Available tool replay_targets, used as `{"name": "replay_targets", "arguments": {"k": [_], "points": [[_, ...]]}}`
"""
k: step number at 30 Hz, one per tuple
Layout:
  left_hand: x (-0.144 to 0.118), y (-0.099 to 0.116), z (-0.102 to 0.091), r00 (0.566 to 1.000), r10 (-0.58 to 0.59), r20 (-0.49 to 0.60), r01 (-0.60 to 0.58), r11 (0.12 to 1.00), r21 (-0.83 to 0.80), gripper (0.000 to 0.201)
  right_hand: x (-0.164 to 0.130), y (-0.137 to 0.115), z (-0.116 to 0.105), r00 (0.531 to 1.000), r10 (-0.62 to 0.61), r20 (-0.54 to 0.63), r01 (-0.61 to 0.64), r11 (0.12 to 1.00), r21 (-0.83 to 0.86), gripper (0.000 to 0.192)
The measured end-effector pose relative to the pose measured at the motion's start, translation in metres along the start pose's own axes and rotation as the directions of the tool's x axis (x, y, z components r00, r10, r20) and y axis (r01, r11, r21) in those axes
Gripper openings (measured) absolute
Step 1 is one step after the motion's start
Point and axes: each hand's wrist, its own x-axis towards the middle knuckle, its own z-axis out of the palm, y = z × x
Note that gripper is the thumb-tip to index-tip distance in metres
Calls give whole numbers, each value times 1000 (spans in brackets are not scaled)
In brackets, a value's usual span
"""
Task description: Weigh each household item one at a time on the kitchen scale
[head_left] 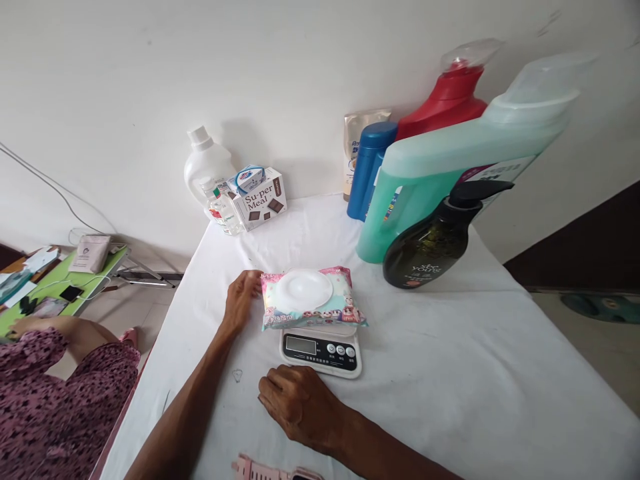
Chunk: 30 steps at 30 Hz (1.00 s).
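A pack of wet wipes [320,317] with a white oval lid lies on top of a white kitchen scale [284,353]. It covers the weighing surface. The scale's dark panel, grey display and round buttons stick out in front. At the pack's left end is my left hand [243,295], its bent fingers touching the corner; the fingertips are slightly blurred and partly hidden, so I cannot tell whether they grip. My right hand [297,402] rests on the white cloth just in front of the scale, its fingers curled into a loose fist with nothing visible in it.
Behind at left stand a white bottle [207,163], a small clear bottle [227,217] and a Su-per Meal box [265,203]. Large green [425,190], red [440,103] and dark pump [425,250] bottles stand at right. A pink watch [263,470] lies in front. Another person [75,387] sits at left.
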Motion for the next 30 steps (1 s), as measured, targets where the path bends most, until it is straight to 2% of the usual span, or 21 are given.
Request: {"name": "replay_targets", "arguments": {"k": [2, 4, 6, 8, 11, 16, 18, 23, 26, 30], "points": [[-6, 10, -9, 993, 12, 115, 3, 991, -136, 87, 0, 0, 1, 1000, 2, -17, -2, 1000, -3, 15], [-15, 23, -16, 957, 89, 277, -44, 985, -164, 108, 1, 0, 2, 1000, -1, -25, 0, 1000, -5, 15], [-24, 36, -17, 907, 149, 394, -132, 989, -71, 127, 1, 0, 2, 1000, -3, -18, 3, 1000, -10, 15], [-30, 46, -13, 889, 178, 422, -228, 971, 72, 135, 2, 0, 2, 1000, 2, -5, -2, 1000, -15, 13], [-31, 50, -3, 886, 247, 392, -355, 906, 231, 129, 2, -1, 0, 1000, 13, 19, -13, 1000, -8, 11], [-28, 46, 6, 855, 385, 348, -487, 827, 281, 84, 3, -1, -4, 999, 6, 49, -6, 1000, 6, 10], [-32, 46, 7, 832, 452, 321, -541, 789, 291, 73, 3, 0, -3, 999, 7, 35, -7, 1000, 9, 11], [-48, 52, 8, 701, 671, 241, -705, 601, 376, 65, 3, 0, -1, 1000, -12, 19, 12, 1000, 3, 13], [-51, 62, 6, 636, 755, 159, -720, 506, 475, 63, 2, 0, -1, 1000, -25, 0, 25, 1000, -4, 14], [-45, 73, 1, 511, 857, 57, -715, 387, 583, 68, 1, 0, 0, 998, -19, -52, 20, 1000, 10, 17]]}}
